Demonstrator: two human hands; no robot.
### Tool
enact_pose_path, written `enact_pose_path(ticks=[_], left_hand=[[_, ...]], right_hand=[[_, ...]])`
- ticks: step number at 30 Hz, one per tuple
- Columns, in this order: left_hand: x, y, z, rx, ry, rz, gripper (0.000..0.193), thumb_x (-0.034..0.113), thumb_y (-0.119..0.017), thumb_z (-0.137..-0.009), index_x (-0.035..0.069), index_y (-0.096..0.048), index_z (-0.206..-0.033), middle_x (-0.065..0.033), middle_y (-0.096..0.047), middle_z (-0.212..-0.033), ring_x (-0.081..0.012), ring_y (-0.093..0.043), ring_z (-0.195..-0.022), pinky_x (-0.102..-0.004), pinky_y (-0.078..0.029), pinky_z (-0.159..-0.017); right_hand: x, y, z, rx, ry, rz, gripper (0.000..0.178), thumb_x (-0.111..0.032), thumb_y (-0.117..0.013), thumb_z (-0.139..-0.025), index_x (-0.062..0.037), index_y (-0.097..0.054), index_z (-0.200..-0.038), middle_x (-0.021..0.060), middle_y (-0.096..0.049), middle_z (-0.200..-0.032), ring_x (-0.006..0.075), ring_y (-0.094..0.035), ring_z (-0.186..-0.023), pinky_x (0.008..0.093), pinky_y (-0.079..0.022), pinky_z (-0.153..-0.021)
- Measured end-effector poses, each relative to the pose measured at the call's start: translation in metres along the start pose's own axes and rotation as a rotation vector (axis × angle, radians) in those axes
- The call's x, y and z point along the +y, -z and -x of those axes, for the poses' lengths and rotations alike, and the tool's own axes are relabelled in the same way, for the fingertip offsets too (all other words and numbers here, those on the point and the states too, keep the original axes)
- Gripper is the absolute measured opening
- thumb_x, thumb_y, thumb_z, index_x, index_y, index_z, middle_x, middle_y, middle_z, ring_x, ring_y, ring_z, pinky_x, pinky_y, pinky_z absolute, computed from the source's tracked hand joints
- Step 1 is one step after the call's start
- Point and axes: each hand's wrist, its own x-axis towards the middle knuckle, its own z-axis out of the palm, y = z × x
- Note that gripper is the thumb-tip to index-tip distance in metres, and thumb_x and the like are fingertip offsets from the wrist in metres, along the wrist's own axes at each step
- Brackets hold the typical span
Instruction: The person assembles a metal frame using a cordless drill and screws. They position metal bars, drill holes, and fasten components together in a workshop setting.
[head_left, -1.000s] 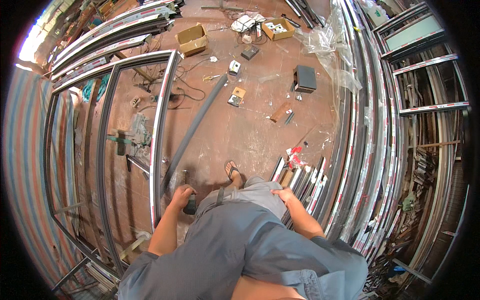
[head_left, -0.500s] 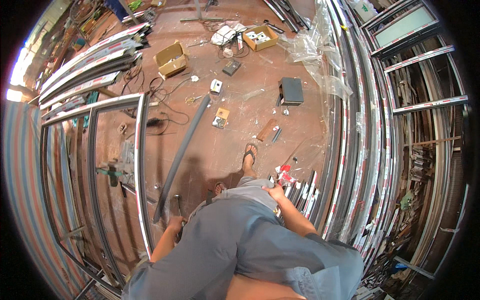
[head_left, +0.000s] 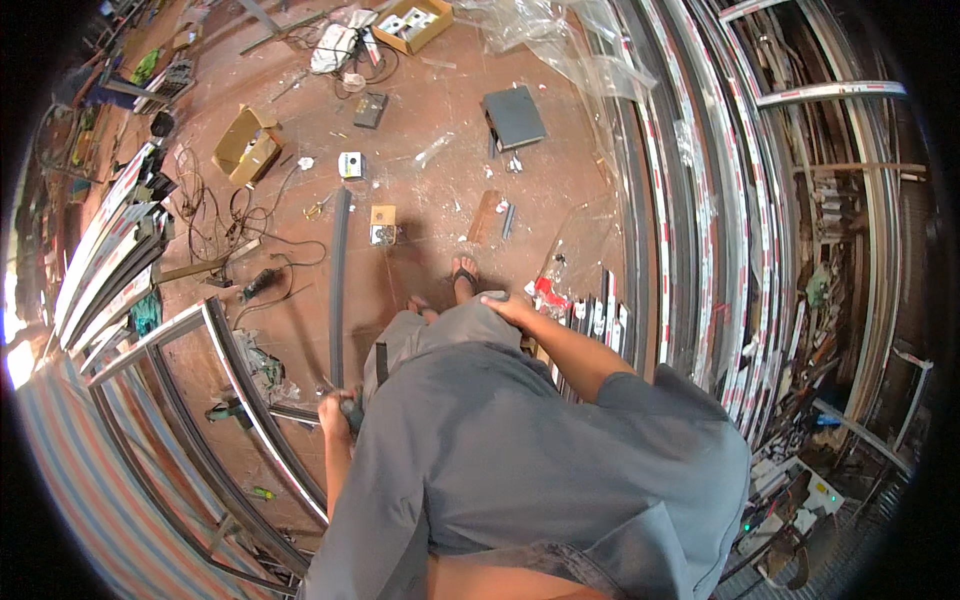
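Left grip (head_left: 338,412) around grey bar's (head_left: 339,290) near end

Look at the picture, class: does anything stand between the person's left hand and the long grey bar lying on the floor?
Nothing visible does. The left hand is already at the near end of the long grey bar, closed around a dark handle there. The right hand rests on the person's knee.

By the left hand (head_left: 335,412), a long grey bar (head_left: 339,290) looks like matt metal, and the frame (head_left: 250,390) beside it glossy metal. Beyond both hands, dusty rough floor (head_left: 420,190), brown cardboard box (head_left: 248,143) and clear crinkled plastic sheet (head_left: 560,45).
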Motion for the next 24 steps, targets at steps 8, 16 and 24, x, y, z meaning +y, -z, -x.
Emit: enact_pose_path(ticks=[8, 16, 24], left_hand=[[0.073, -0.031, -0.076, -0.237, -0.254, -0.360, 0.037, 0.025, -0.057, -0.103, -0.001, -0.077, -0.086, -0.0041, -0.070, -0.082, -0.0169, -0.063, -0.076, -0.0356, -0.049, -0.070], [0.062, -0.019, -0.077, -0.117, -0.087, -0.370, 0.036, 0.028, -0.060, -0.096, -0.002, -0.080, -0.091, -0.0089, -0.077, -0.089, -0.0220, -0.069, -0.084, -0.0373, -0.055, -0.081], [0.031, -0.028, -0.045, 0.040, 0.193, -0.227, 0.031, 0.028, -0.066, -0.094, 0.001, -0.077, -0.084, -0.0044, -0.071, -0.077, -0.0166, -0.062, -0.066, -0.0356, -0.050, -0.063]], right_hand=[[-0.029, 0.035, 0.049, -0.289, 0.106, -0.154, 0.100, -0.065, -0.082, -0.086, 0.0093, -0.062, -0.149, 0.0292, -0.068, -0.149, 0.0386, -0.068, -0.136, 0.0433, -0.054, -0.110], [-0.032, 0.029, 0.053, 0.038, 0.118, -0.571, 0.089, -0.058, -0.083, -0.089, 0.0129, -0.066, -0.140, 0.0258, -0.076, -0.129, 0.0324, -0.075, -0.114, 0.0424, -0.058, -0.098], [0.003, 0.056, 0.057, 0.034, 0.342, -0.404, 0.047, -0.040, -0.070, -0.108, 0.0031, -0.078, -0.125, 0.0024, -0.073, -0.094, 0.0181, -0.068, -0.086, 0.0350, -0.053, -0.079]])
